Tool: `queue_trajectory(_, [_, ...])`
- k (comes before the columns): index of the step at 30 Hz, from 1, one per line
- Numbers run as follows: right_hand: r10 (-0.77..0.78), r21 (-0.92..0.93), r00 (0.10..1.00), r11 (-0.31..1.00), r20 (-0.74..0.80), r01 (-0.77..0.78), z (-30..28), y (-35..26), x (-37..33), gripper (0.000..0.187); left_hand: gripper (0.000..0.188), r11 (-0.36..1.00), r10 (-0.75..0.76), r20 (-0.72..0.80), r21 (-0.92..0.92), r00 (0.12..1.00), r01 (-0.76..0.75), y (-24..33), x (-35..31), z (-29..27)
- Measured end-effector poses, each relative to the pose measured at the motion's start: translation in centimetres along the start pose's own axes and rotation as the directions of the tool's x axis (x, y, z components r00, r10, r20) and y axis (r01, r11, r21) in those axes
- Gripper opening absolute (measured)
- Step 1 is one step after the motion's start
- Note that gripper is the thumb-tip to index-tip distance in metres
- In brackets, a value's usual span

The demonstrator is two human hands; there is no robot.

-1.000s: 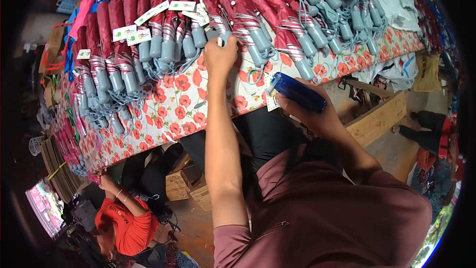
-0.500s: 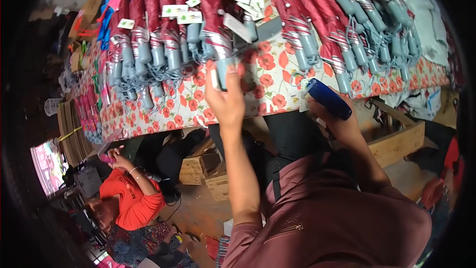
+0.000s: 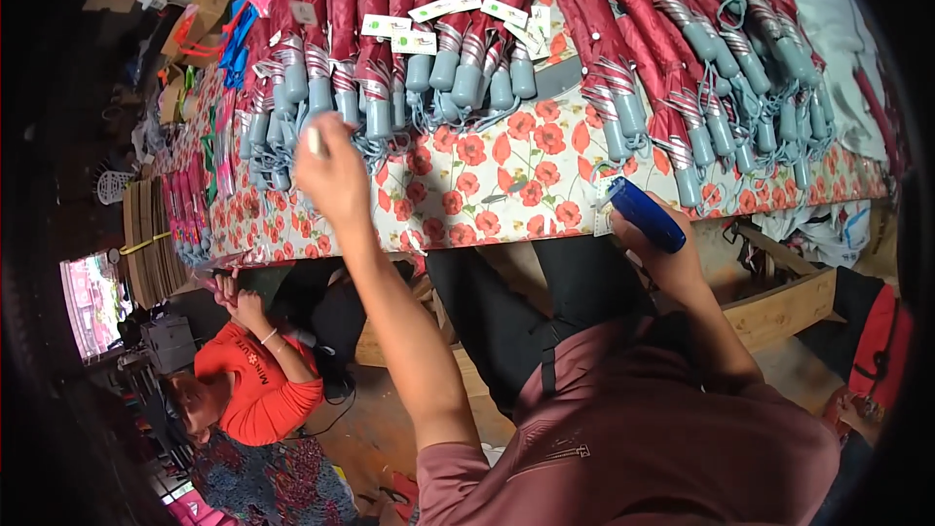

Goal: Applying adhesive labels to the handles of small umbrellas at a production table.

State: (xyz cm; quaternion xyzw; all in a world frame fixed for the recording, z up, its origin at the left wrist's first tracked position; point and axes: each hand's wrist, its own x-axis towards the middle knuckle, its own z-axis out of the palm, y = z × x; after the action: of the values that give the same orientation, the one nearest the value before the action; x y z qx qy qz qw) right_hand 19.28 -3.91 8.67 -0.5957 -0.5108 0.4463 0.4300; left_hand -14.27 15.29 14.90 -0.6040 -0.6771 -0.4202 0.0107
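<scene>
Since the earlier frame your left hand (image 3: 331, 170) has travelled leftward along the desk (image 3: 506, 185), which carries a poppy-print cloth. It now sits closed on a small pale tag (image 3: 315, 141), touching the grey handles of the folded maroon umbrellas (image 3: 375, 29) near the desk's left end. Your right hand (image 3: 662, 244) is clamped on a blue tagging gun (image 3: 643, 214) at the desk's front edge, well apart from the left. A person in an orange shirt (image 3: 258, 380) crouches below the desk's front-left corner.
</scene>
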Motion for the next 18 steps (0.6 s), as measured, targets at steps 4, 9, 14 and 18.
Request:
queue_trajectory(4, [-0.075,-0.042,0.995,0.996,-0.070,0.072,0.2,0.5,0.0,0.014,0.023,0.686,-0.392,0.445,-0.441,0.805,0.578,-0.4,-7.6,4.4])
queue_trajectory(9, [0.115,-0.007,0.987,0.993,-0.109,-0.116,-1.8,-0.4,0.5,0.020,0.024,0.704,-0.280,0.628,-0.380,0.726,0.600,3.8,-14.8,8.9])
queue_trajectory(14, [0.183,0.127,0.927,0.981,-0.328,-0.149,-2.8,-1.7,0.2,0.023,0.023,0.683,-0.183,0.690,-0.423,0.700,0.595,11.8,-17.9,13.3])
queue_trajectory(18, [0.228,0.372,0.853,0.927,-0.470,-0.043,-3.4,-2.7,-0.2,0.021,0.037,0.847,-0.043,0.495,-0.443,0.868,0.295,16.9,-18.1,18.5])
